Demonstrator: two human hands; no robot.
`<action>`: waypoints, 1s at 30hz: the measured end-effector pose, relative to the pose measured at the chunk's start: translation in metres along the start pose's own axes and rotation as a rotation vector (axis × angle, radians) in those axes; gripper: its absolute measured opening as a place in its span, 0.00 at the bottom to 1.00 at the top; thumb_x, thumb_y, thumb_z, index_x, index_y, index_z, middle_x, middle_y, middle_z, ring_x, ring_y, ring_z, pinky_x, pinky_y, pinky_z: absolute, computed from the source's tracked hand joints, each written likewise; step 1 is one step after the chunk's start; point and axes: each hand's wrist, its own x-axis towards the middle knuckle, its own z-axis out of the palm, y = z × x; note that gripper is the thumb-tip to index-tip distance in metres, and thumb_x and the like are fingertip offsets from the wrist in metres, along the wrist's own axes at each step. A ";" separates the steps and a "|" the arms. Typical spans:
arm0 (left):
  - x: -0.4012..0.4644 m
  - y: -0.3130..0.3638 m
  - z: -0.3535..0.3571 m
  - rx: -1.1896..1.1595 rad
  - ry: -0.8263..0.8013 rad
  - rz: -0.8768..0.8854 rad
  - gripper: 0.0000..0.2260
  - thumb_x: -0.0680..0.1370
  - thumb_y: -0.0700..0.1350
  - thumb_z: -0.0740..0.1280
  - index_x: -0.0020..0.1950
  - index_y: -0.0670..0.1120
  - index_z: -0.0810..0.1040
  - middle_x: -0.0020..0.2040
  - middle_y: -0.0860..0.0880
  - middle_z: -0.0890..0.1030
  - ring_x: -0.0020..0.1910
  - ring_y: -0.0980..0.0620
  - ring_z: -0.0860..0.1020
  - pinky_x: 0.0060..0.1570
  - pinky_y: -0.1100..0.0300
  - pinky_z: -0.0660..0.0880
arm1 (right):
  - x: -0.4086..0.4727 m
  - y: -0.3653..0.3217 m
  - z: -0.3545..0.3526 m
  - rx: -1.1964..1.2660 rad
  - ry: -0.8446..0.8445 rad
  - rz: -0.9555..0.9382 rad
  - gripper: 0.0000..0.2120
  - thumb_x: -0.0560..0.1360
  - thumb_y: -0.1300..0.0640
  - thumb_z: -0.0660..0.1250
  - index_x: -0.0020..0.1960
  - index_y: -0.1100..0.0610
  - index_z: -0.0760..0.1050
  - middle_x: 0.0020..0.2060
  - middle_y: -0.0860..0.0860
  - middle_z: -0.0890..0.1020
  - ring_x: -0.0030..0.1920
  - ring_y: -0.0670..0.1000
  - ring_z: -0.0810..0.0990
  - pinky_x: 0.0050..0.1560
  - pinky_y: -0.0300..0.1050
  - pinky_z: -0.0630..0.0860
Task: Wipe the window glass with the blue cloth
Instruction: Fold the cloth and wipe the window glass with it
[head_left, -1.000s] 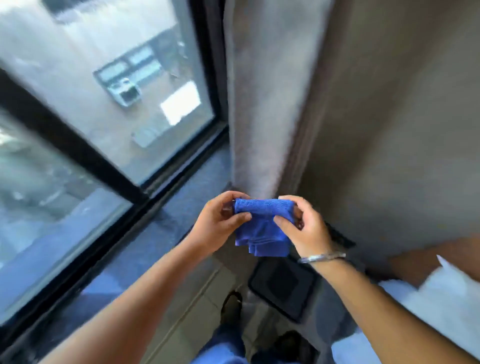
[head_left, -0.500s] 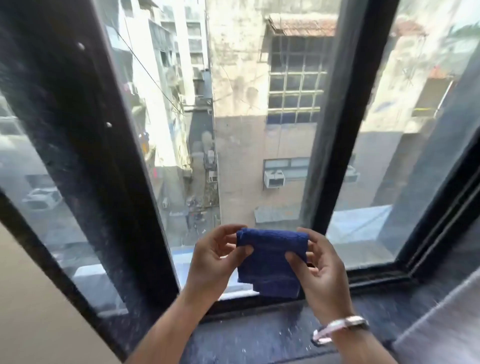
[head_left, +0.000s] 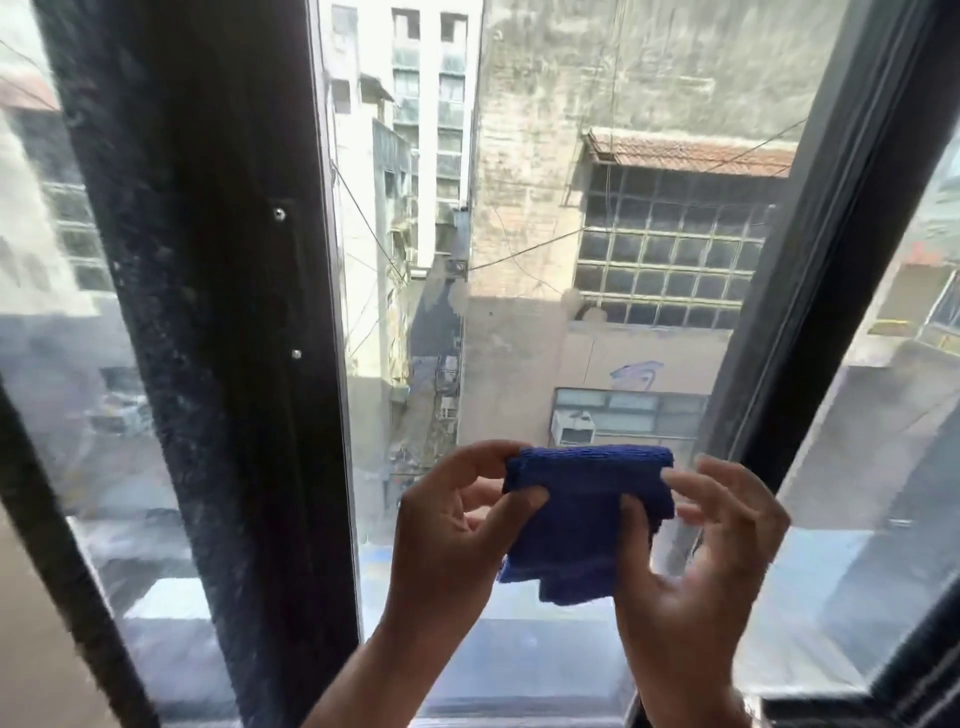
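Observation:
A folded blue cloth (head_left: 584, 525) hangs between both hands in front of the middle pane of window glass (head_left: 519, 234). My left hand (head_left: 447, 535) pinches its upper left corner with thumb and fingers. On the cloth's right edge, my right hand (head_left: 696, 551) grips with its thumb across the front and its fingers spread behind. The cloth is held a little short of the glass, low in the pane. Buildings show through the glass.
A wide dark dusty frame post (head_left: 208, 312) stands left of the middle pane, with another pane (head_left: 62, 364) beyond it. A slimmer dark frame bar (head_left: 810, 260) slants on the right, then a further pane (head_left: 883, 467). A dark sill edge (head_left: 909, 691) shows at the lower right.
The view swung from the wall and floor up to the window. Both hands stayed on the cloth and now hold it higher, closer to the middle pane.

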 end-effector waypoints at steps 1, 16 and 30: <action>0.002 0.003 0.004 0.014 0.002 0.012 0.10 0.67 0.48 0.76 0.47 0.58 0.86 0.43 0.49 0.88 0.39 0.48 0.86 0.34 0.54 0.83 | 0.001 0.001 0.004 -0.080 -0.016 -0.090 0.11 0.75 0.54 0.66 0.55 0.44 0.73 0.58 0.54 0.76 0.59 0.57 0.75 0.65 0.40 0.67; 0.009 0.007 -0.016 0.962 0.273 0.620 0.20 0.81 0.56 0.63 0.72 0.55 0.71 0.72 0.55 0.75 0.72 0.56 0.73 0.73 0.60 0.68 | -0.032 0.020 0.045 -0.525 -0.319 -0.300 0.30 0.81 0.46 0.55 0.75 0.65 0.59 0.72 0.71 0.62 0.74 0.72 0.62 0.72 0.68 0.62; 0.052 -0.068 -0.031 1.357 0.529 0.737 0.36 0.83 0.61 0.51 0.83 0.40 0.50 0.84 0.40 0.50 0.83 0.39 0.54 0.81 0.44 0.46 | 0.082 0.005 0.039 -0.614 -0.119 -0.231 0.38 0.70 0.57 0.61 0.77 0.68 0.54 0.75 0.74 0.56 0.74 0.76 0.54 0.75 0.71 0.51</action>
